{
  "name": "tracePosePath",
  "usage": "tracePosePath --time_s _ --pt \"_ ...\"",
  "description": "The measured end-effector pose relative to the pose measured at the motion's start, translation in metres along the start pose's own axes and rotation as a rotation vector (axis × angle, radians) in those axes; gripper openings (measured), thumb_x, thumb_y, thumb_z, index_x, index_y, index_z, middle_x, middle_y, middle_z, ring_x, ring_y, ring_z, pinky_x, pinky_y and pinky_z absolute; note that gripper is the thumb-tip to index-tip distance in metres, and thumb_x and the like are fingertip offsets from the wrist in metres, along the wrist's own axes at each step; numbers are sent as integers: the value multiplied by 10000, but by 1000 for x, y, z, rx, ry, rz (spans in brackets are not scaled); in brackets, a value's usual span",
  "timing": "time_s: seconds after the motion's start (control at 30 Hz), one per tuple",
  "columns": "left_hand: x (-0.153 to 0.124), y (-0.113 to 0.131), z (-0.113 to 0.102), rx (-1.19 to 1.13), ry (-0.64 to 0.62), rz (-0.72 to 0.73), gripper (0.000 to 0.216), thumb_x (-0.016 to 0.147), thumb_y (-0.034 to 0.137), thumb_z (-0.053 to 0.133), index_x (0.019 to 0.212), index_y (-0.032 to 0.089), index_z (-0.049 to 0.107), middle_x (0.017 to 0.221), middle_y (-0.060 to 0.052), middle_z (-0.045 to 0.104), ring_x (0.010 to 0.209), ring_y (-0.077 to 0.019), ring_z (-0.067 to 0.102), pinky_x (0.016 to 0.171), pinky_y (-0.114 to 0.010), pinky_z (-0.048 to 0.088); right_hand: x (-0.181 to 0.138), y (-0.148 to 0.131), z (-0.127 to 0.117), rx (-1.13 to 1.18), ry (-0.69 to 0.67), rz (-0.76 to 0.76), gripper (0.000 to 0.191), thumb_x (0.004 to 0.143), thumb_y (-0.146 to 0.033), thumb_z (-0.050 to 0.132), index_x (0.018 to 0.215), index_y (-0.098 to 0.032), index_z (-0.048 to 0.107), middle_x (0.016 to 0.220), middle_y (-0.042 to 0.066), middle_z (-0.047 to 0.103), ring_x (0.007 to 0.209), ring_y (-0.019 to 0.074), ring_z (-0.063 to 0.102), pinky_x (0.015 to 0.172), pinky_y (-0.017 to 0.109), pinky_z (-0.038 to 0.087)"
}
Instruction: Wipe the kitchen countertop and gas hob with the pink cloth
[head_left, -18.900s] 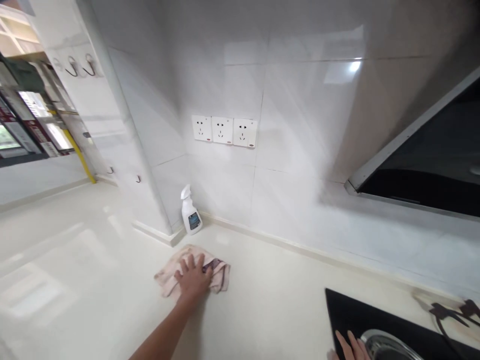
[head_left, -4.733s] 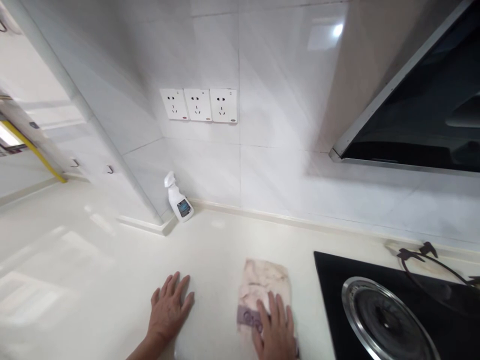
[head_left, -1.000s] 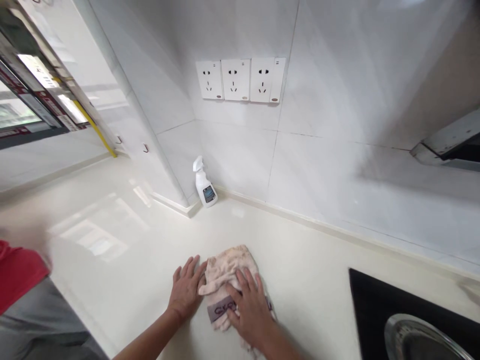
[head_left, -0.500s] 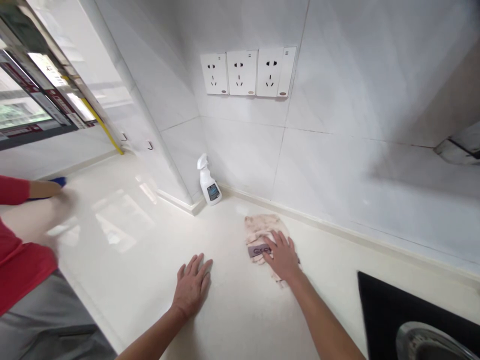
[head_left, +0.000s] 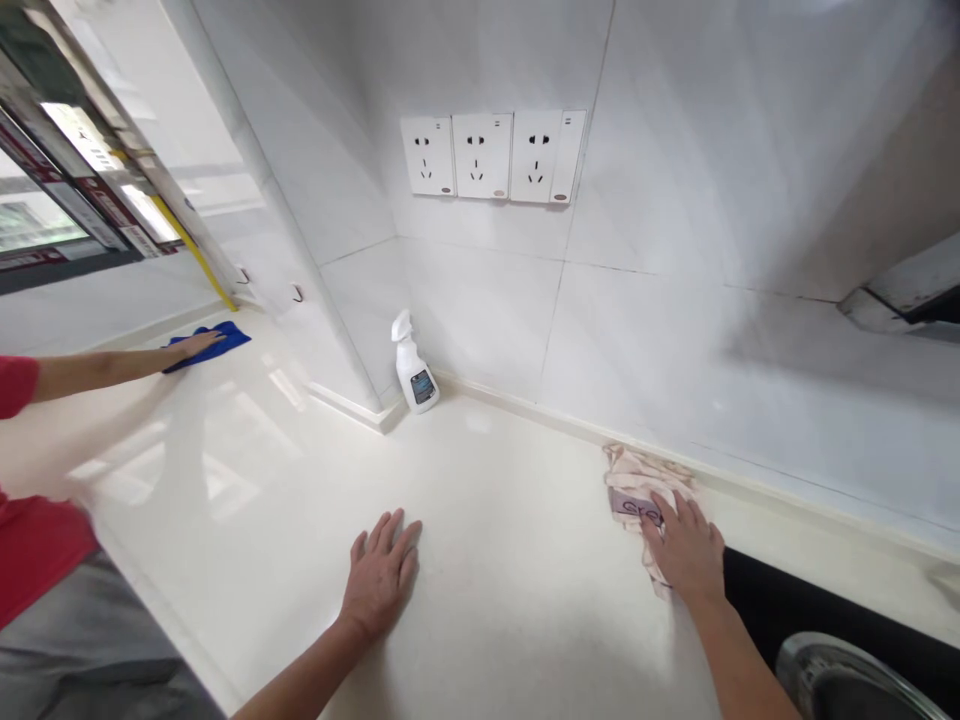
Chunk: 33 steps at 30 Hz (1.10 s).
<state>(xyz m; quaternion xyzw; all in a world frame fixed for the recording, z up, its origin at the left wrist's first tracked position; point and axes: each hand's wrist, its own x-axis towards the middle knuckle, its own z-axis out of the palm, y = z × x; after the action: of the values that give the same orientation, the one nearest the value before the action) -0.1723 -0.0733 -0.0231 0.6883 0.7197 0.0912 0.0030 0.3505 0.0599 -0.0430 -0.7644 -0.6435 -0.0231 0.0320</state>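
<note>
A pale pink cloth (head_left: 637,490) with a grey lettered band lies bunched on the white countertop (head_left: 480,620), against the foot of the tiled wall. My right hand (head_left: 686,545) presses down on the cloth's right part, fingers over its folds, close to the black hob. Flat on the counter, with fingers spread and nothing in them, rests my left hand (head_left: 381,572). In the wall corner beyond it stands a white spray bottle (head_left: 416,370) with a dark label.
At right is a black hob (head_left: 757,600) with a round metal burner (head_left: 847,680). On the left, another person's hand (head_left: 199,343) presses a blue cloth (head_left: 225,345) on the counter beyond the wall's edge. Sockets (head_left: 480,155) line the wall.
My right hand has slid the pink cloth rightward along the wall to beside the hob. My left hand stays in place. The other person's hand has reached farther right with the blue cloth.
</note>
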Motion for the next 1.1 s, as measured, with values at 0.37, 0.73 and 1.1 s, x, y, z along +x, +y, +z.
tracePosePath --time_s 0.37,0.73,1.1 --pt "2 3 0 -7 -11 -16 501 1027 357 382 1465 322 624 1631 -99 503 1531 -334 394 1210 -611 308 -35 -83 -25 59 7 221 662 1004 -497 281 1565 -200 470 1686 193 329 1560 418 251 1206 663 222" --pt "4 2 0 47 -18 1 511 1039 360 353 1473 303 617 1638 -105 493 1532 -332 398 1205 -606 316 -60 -213 -31 150 -111 -119 626 1025 -514 415 1608 -284 424 1737 133 268 1604 402 179 1259 641 123" --pt "0 -1 3 56 33 27 475 1033 348 405 1446 319 638 1615 -102 524 1509 -332 432 1189 -591 336 -168 -229 -25 383 32 -689 606 1036 -542 462 1610 -363 384 1760 83 205 1624 350 166 1278 669 193"
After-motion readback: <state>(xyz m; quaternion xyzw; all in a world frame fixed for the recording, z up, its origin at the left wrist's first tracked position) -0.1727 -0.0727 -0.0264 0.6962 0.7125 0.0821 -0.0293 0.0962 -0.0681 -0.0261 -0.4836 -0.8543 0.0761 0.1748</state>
